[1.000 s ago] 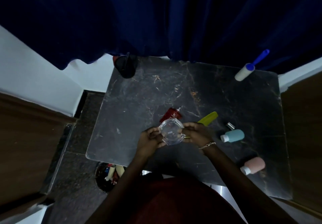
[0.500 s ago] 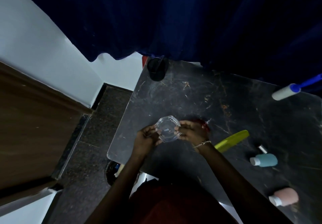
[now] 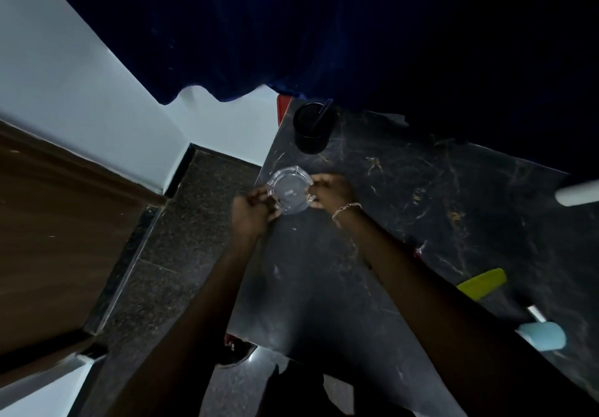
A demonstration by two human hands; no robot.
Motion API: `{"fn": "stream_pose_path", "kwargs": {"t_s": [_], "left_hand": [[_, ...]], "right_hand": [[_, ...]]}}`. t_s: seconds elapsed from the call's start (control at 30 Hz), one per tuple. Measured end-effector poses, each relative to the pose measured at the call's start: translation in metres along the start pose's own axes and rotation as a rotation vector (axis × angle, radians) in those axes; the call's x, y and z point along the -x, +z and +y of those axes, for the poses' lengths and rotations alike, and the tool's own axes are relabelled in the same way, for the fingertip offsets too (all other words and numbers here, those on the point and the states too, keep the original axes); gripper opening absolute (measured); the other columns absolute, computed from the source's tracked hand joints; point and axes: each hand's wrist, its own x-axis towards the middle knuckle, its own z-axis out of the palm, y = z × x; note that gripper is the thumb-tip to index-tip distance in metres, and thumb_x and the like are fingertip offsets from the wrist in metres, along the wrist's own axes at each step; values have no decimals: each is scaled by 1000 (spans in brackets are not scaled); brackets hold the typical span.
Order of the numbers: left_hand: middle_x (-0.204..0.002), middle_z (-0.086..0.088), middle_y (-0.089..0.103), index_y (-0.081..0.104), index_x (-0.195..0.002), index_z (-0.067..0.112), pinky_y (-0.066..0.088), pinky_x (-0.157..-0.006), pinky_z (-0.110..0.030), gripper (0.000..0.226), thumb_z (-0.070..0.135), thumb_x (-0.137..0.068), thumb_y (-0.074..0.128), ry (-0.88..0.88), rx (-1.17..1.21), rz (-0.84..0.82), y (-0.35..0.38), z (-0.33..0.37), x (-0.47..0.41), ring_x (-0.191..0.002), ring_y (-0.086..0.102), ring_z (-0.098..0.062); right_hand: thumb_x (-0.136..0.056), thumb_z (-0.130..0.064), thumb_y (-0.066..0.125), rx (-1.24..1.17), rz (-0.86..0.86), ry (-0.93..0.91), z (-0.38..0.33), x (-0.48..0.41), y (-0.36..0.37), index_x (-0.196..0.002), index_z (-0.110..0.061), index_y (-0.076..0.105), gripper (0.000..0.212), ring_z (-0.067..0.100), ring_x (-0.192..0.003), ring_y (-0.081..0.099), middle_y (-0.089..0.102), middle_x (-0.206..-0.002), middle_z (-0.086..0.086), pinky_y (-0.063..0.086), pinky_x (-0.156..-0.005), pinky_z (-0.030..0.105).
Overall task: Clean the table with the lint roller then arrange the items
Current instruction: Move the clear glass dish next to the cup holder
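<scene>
Near table [image 3: 405, 209] left edge, left hand [image 3: 251, 210] and right hand [image 3: 330, 189] pinch glass dish [image 3: 290, 191], fingers closed on rim; arranging step, next set it down beside cup [image 3: 311, 131].

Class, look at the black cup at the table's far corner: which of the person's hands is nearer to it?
Right. The right hand sits just below the black cup; the left hand is farther down-left, across the glass ashtray.

Dark marble table [image 3: 405, 209]: black cup [image 3: 311, 133] at the far left corner, white roller [image 3: 578, 192] off right, yellow comb [image 3: 483, 282] and pale blue bottle [image 3: 543, 335] near right.
</scene>
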Motion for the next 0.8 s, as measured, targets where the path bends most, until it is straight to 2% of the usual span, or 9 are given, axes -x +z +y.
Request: {"fn": "stream_pose_path", "kwargs": {"t_s": [0.1,0.17,0.23,0.33,0.5,0.6,0.67,0.7,0.8], "left_hand": [[-96,-16,75,70,-106,-2,65,-64,-33,21,-13,-92,61,-10,1,50,9,4,-26,-88,72,-28],[-96,-17,74,70,-109,-5,65,-67,-37,19,-10,-91,64,-15,-10,77,15,5,-38,-88,71,-30],[-101,-21,73,69,-111,-7,64,-74,-43,21,-8,-91,66,-20,-26,103,19,5,-46,-88,71,-31],[-103,-24,75,73,-111,-4,63,-81,-49,21,-4,-90,69,-4,-64,128,21,6,-51,-87,72,-31],[-92,-20,73,75,-100,-1,63,-82,-53,13,-4,-88,71,-2,-67,156,22,8,-52,-81,70,-30],[-98,-25,74,75,-105,-4,62,-83,-54,18,-3,-87,74,5,-101,160,23,9,-51,-83,70,-31],[-99,-25,75,76,-106,-3,63,-79,-48,20,-2,-86,76,18,-126,180,24,10,-48,-80,69,-28],[-98,-23,75,77,-106,-1,64,-72,-40,20,0,-85,78,36,-159,197,24,10,-47,-74,69,-24],[-83,-9,73,79,-105,4,50,-43,-11,24,6,-81,83,129,-303,245,23,7,-42,-49,60,2]], "right_hand": [[-87,7,53,86,49,-51,-8,-20,5,-105,4,68,24,26,-85,64,69,-100,27,60,-84,47],[-85,8,49,138,81,-85,-11,-28,8,-100,7,70,25,27,-80,64,70,-101,32,60,-83,50],[-82,8,48,198,106,-119,-12,-34,10,-95,6,72,27,29,-78,67,71,-96,31,60,-81,54],[-79,6,49,262,123,-132,-12,-41,10,-89,4,74,26,38,-87,72,73,-90,28,59,-80,55],[-79,8,48,279,132,-114,-9,-44,13,-88,8,72,26,40,-88,72,73,-89,28,60,-78,55],[-76,10,51,300,148,-136,-11,-44,13,-88,12,71,24,44,-91,70,72,-89,30,58,-80,57],[-74,11,51,333,145,-151,-12,-43,13,-88,13,71,25,43,-90,71,73,-88,29,58,-80,56],[-74,10,51,346,143,-153,-13,-42,12,-87,10,73,26,41,-88,72,73,-87,27,60,-79,53],[-76,5,53,409,151,-168,-15,-37,10,-88,-2,76,27,32,-85,73,76,-87,19,60,-74,37]]}}
